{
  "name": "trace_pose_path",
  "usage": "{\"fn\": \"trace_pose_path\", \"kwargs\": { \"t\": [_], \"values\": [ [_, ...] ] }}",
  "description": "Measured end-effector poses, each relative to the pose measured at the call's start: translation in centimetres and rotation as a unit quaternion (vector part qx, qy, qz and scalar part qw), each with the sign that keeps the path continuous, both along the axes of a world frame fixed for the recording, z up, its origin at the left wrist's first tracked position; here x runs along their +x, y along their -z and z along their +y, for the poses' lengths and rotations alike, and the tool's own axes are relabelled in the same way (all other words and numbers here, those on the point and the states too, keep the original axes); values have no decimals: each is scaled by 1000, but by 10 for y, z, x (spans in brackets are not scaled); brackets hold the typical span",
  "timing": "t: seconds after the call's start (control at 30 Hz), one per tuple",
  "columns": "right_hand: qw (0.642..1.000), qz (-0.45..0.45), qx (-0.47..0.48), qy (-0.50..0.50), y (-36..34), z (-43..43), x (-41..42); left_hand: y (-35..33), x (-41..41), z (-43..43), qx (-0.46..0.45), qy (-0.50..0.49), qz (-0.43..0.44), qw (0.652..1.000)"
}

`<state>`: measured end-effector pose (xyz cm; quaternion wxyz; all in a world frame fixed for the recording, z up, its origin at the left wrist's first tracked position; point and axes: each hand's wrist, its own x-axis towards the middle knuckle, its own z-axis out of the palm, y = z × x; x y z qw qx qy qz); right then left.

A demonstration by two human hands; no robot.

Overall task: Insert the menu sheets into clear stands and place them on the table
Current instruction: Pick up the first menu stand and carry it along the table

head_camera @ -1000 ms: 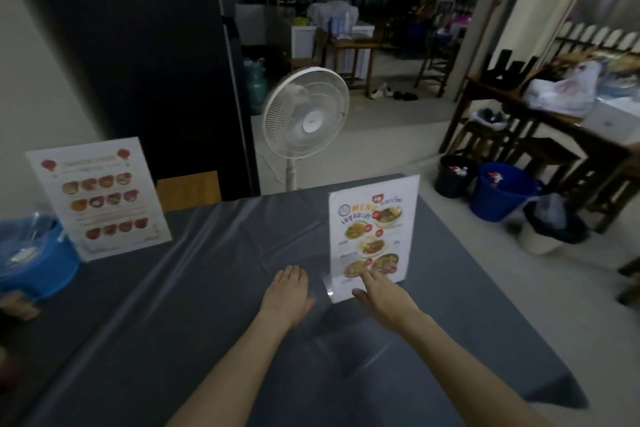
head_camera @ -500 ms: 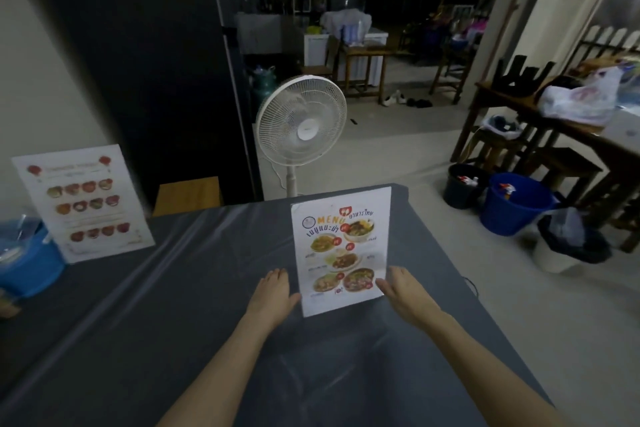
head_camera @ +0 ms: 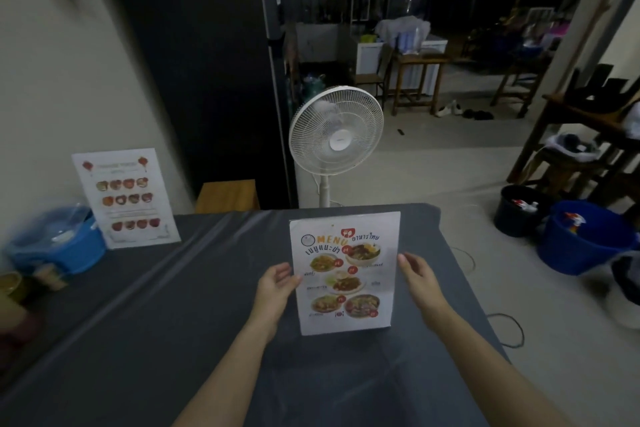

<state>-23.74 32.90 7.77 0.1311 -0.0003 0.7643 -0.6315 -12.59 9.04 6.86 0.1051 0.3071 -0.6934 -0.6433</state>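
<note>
A menu sheet in a clear stand (head_camera: 344,272) stands upright on the grey table (head_camera: 173,322), facing me, near the table's far right part. My left hand (head_camera: 277,286) touches its left edge with thumb and fingers. My right hand (head_camera: 417,276) sits at its right edge, fingers lightly on it. A second menu stand (head_camera: 124,198) with rows of round dishes stands at the back left, near the wall.
A blue basin (head_camera: 59,248) with clear plastic and small cups sits at the table's left edge. A white floor fan (head_camera: 336,137) stands just beyond the table. Blue and black buckets (head_camera: 585,237) are on the floor to the right. A wooden stool (head_camera: 227,196) is behind the table.
The menu stand has turned to face me and shifted left toward the table's middle. My hands rose from its base to grip its side edges. The camera tilted left.
</note>
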Motion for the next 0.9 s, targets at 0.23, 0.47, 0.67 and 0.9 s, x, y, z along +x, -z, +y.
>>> {"fn": "trace_pose_path", "kwargs": {
  "t": [0.23, 0.47, 0.67, 0.9],
  "values": [
    [997, 9, -69, 33, 18, -10, -11, 4, -9, 3, -4, -7, 58, 998],
    [996, 28, -44, 68, 26, -14, -20, 13, -15, -6, -58, 5, 73, 996],
    [995, 46, -4, 88, 20, -20, -25, 14, -27, -18, -81, 33, 73, 994],
    [991, 63, 20, 120, 1, -24, -45, -1, -63, -30, -136, 61, 88, 985]
  ]
}}
